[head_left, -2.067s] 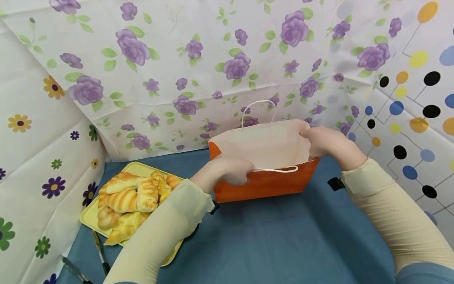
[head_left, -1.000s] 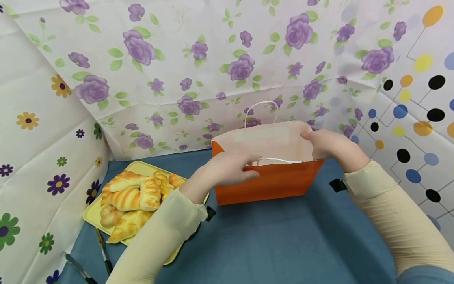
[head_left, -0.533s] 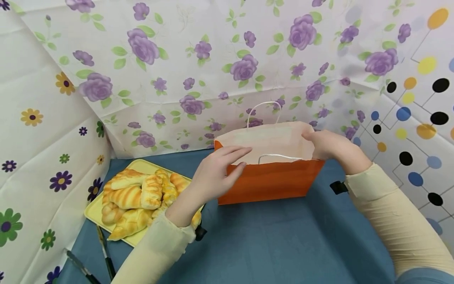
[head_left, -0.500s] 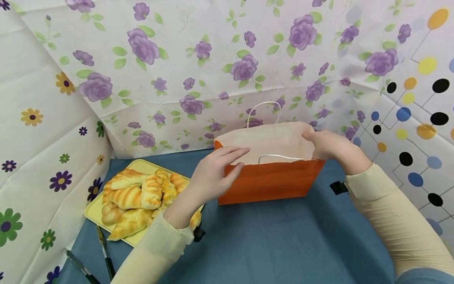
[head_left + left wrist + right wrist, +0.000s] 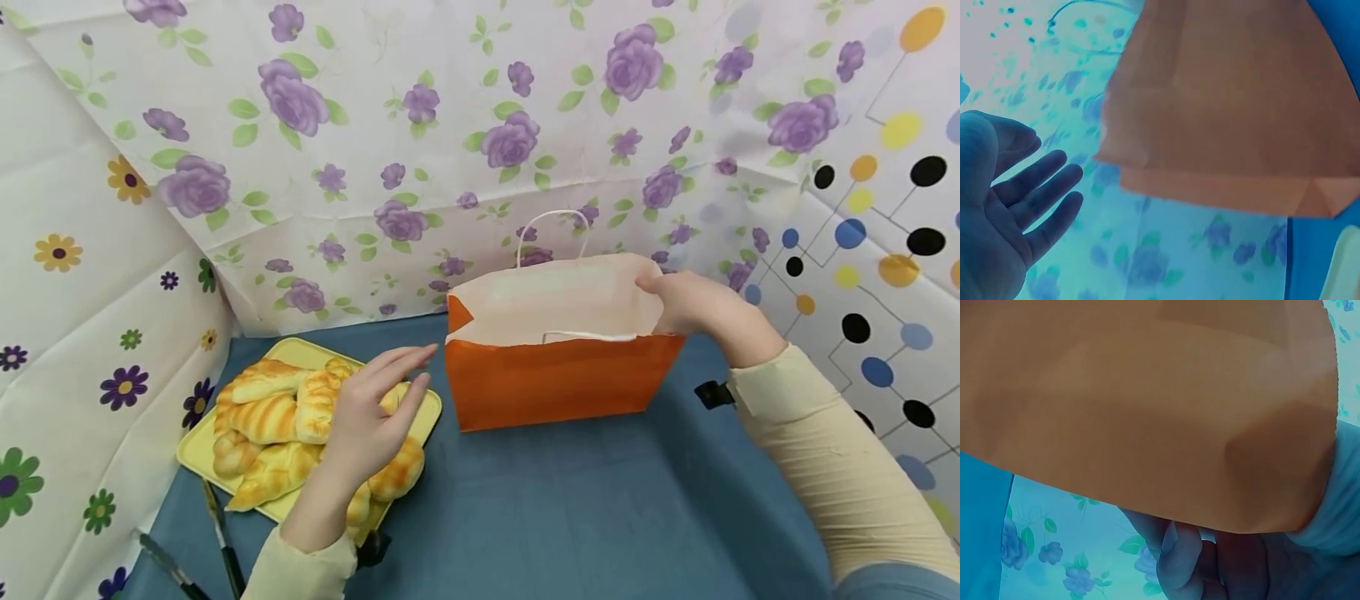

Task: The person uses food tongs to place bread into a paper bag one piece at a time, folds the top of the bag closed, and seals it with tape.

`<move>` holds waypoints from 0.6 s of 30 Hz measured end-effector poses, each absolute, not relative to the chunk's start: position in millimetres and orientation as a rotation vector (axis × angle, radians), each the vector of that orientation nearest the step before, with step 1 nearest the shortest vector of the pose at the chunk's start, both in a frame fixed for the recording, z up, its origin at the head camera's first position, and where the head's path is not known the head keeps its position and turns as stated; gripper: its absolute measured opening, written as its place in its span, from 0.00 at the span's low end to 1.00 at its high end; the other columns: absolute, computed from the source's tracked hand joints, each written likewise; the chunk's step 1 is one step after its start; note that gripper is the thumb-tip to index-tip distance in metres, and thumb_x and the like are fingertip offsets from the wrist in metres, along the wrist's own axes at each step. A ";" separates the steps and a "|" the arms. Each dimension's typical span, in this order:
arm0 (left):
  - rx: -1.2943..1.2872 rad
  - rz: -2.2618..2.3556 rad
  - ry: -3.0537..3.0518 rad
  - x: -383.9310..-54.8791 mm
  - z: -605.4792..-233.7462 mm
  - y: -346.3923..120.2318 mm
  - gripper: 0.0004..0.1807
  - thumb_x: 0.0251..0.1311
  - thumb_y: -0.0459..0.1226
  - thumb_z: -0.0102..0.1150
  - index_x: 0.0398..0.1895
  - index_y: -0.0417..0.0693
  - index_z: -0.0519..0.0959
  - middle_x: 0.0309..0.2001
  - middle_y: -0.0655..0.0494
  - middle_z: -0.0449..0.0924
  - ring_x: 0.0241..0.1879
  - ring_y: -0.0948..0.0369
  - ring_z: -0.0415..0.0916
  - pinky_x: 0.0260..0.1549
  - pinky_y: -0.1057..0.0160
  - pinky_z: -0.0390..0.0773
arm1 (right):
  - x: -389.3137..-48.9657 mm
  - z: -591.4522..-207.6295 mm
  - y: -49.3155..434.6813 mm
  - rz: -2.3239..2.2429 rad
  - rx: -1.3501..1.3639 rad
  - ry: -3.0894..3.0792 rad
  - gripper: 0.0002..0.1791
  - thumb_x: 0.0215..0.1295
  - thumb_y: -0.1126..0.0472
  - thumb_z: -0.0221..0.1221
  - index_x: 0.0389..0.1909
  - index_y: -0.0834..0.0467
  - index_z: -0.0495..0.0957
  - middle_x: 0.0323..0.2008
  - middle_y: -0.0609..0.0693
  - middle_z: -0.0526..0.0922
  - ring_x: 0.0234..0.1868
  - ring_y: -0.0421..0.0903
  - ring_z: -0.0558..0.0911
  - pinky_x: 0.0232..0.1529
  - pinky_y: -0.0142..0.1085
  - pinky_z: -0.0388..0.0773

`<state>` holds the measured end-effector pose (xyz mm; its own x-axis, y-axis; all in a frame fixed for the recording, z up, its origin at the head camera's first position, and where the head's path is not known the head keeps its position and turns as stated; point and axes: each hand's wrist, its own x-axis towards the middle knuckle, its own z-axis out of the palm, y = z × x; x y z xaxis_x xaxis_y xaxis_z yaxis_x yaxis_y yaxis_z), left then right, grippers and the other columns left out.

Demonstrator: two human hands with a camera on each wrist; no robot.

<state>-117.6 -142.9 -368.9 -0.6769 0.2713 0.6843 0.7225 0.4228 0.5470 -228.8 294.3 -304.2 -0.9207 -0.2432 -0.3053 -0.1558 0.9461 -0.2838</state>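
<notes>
An orange paper bag with a white inside and white cord handles stands on the blue tablecloth, its mouth open. My right hand grips its right rim; in the right wrist view my fingers show below the orange paper. My left hand, its fingers loosely extended and holding nothing, hovers over the right part of a yellow tray piled with bread rolls. The left wrist view shows the same hand apart from the bag. The bag's bottom inside is hidden by its front wall.
Two brushes with dark handles lie at the front left, beside the tray. A floral sheet hangs close behind the bag. Patterned sheets also stand at the left and right sides.
My left hand has let go of the bag's front rim near the handle and moved left and down over the tray. The right hand keeps its hold, and the bag stays about in place.
</notes>
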 end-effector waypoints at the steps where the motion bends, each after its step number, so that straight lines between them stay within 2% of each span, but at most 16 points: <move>1: -0.805 -1.198 -2.174 -112.7 -370.6 -150.0 0.21 0.69 0.25 0.66 0.64 0.44 0.86 0.55 0.51 0.88 0.50 0.54 0.86 0.51 0.66 0.82 | -228.6 -304.3 293.7 -0.371 -0.290 2.752 0.53 0.62 0.59 0.74 0.84 0.63 0.56 0.78 0.75 0.59 0.63 0.68 0.74 0.48 0.54 0.78; 3: -0.734 -1.207 -2.165 -102.3 -375.1 -165.3 0.23 0.68 0.23 0.66 0.64 0.46 0.86 0.54 0.52 0.88 0.50 0.56 0.86 0.51 0.70 0.81 | -228.3 -305.2 292.5 -0.392 -0.285 2.739 0.51 0.63 0.63 0.71 0.84 0.63 0.56 0.78 0.75 0.58 0.53 0.64 0.77 0.39 0.48 0.75; 5: -0.648 -1.208 -2.158 -91.4 -380.8 -180.1 0.23 0.68 0.22 0.66 0.64 0.46 0.87 0.53 0.51 0.89 0.48 0.59 0.86 0.50 0.72 0.80 | -227.2 -306.2 291.7 -0.415 -0.276 2.731 0.49 0.63 0.68 0.67 0.84 0.63 0.56 0.78 0.75 0.58 0.42 0.59 0.75 0.32 0.44 0.70; 8: -0.500 -1.219 -2.163 -74.9 -389.9 -198.6 0.23 0.69 0.21 0.65 0.64 0.46 0.86 0.52 0.48 0.89 0.47 0.65 0.86 0.48 0.74 0.79 | -224.9 -307.6 292.1 -0.459 -0.254 2.725 0.47 0.63 0.73 0.62 0.84 0.62 0.57 0.78 0.76 0.59 0.31 0.55 0.70 0.28 0.42 0.66; 12: -0.275 -1.213 -2.188 -54.8 -400.8 -215.5 0.23 0.70 0.22 0.64 0.64 0.48 0.87 0.50 0.47 0.89 0.45 0.72 0.85 0.46 0.77 0.78 | -221.3 -307.9 296.3 -0.510 -0.250 2.730 0.44 0.65 0.73 0.57 0.83 0.64 0.59 0.77 0.77 0.60 0.25 0.51 0.63 0.28 0.42 0.64; 18: 0.085 -1.167 -2.212 -30.3 -410.6 -236.6 0.22 0.73 0.26 0.64 0.64 0.55 0.87 0.47 0.60 0.90 0.40 0.73 0.85 0.42 0.79 0.78 | -218.1 -307.0 305.7 -0.635 -0.234 2.750 0.41 0.66 0.69 0.52 0.83 0.65 0.60 0.75 0.77 0.63 0.17 0.45 0.55 0.26 0.42 0.61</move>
<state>-30.3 -236.6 -410.6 -0.8007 -0.3323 0.4985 0.2238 0.6060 0.7634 -218.1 305.7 -307.0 -0.9392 -0.2251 -0.2593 -0.0887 0.8885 -0.4503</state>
